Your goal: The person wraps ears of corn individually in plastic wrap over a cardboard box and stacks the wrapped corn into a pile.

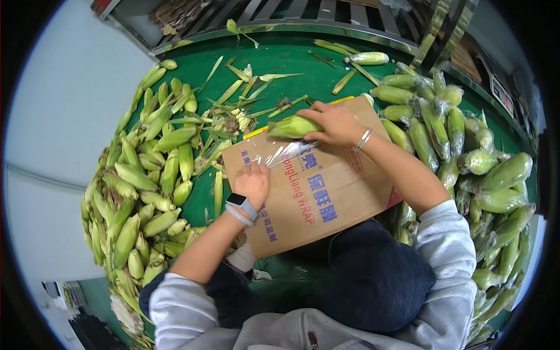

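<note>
Across my lap lies a brown cardboard piece [356, 198] with printed lettering and a yellow strip along its far edge. A green ear of corn in its husk [287, 128] rests near that strip, on clear plastic wrap [287, 153]. My right hand [335, 122] is closed over the right end of the ear, fingers on top and thumb on the near side. Nearer and to the left, my left hand [251, 184] has its fingertips bent on the edge of the wrap, which stretches from there to the corn.
A big heap of unwrapped corn [157, 175] is at the left. Film-wrapped ears [443, 134] pile up at the right. Torn husks [236, 111] litter the green surface [198, 58] beyond the cardboard. A metal slatted rack [280, 26] runs along the back.
</note>
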Demonstrator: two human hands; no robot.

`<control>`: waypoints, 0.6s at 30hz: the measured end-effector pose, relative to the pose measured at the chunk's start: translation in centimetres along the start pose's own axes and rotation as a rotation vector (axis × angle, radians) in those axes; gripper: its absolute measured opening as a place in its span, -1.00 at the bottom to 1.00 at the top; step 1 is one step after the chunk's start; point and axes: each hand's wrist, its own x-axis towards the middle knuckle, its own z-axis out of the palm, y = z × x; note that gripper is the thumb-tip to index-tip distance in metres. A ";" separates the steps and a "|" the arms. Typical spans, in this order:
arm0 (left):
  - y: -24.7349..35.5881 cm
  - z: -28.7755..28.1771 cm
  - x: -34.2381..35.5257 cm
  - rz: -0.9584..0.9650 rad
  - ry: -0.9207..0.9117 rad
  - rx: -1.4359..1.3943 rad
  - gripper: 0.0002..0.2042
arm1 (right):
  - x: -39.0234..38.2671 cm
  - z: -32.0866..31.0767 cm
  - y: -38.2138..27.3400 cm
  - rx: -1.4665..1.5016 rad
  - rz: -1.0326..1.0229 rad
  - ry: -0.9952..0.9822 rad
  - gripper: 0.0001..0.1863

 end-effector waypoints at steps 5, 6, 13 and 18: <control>-1.5 -6.8 -3.6 -0.048 -0.475 -0.567 -0.88 | -8.4 -1.5 -2.8 -0.178 -0.009 -0.040 -0.46; -1.3 -8.2 -3.2 0.061 -0.510 -1.011 -0.90 | -11.3 -2.6 -4.4 -0.163 0.018 -0.132 -0.46; 2.9 -6.3 -5.8 0.353 -0.396 -0.545 -0.61 | -5.1 7.5 -9.1 0.422 -0.352 0.150 -0.57; 9.6 -2.7 1.4 0.220 -0.009 -0.099 -0.30 | 5.3 8.5 -2.0 -0.393 0.113 -0.102 -0.73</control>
